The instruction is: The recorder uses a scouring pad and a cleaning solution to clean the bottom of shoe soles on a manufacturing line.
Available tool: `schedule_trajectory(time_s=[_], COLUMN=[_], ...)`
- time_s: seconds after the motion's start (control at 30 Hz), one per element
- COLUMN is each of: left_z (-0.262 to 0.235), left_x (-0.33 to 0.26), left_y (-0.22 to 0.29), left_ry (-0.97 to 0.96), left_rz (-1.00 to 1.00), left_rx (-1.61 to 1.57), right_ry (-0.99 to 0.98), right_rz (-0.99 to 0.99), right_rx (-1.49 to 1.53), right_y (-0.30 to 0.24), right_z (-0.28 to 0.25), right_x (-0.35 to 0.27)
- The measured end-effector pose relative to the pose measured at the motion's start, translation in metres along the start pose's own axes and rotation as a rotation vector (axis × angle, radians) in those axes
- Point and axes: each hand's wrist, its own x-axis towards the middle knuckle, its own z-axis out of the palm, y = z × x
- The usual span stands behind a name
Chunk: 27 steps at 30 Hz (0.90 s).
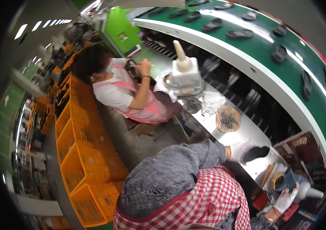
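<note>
My left hand (239, 150), in a white glove blurred by motion, holds a black shoe piece (256, 153) over the shiny metal worktop (249, 134). Its kind, sole or insole, is unclear. At the lower right, my right hand (287, 200) wears a white glove with bare fingertips. Its visible fingers are apart, and I see nothing between them. Close by are a blue container (290, 178), a tan-rimmed pot (277, 181) and a pale bottle with a pointed spout (309, 191).
A round tray of dark bits (228, 120) and crumpled white material (213, 102) lie farther along the worktop. A co-worker (122, 88) sits near a white spouted container (186, 74). Shoes ride a green conveyor (262, 50). Orange crates (90, 161) line the left.
</note>
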Motion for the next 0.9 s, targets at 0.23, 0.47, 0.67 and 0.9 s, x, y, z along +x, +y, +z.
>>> schedule_trajectory(time_s=[0.23, 0.47, 0.67, 0.9], left_z=[0.101, 0.125, 0.090, 0.053], left_x=[-0.015, -0.006, 0.000, 0.004], left_y=[-0.040, -0.053, -0.027, -0.001], left_ry=[-0.047, -0.031, -0.122, -0.072], left_rz=[-1.111, -1.173, -0.912, -0.710], left_rx=[-1.879, -1.865, -1.899, -2.037], right_ry=[0.036, 0.091, 0.176, 0.139], right_rz=[0.478, 0.803, 0.840, 0.819], right_rx=[0.795, 1.169, 0.931, 0.763], right_y=[0.069, 0.045, 0.048, 0.069], right_z=[0.044, 0.027, 0.005, 0.002], right_x=[-0.022, -0.017, -0.032, -0.044])
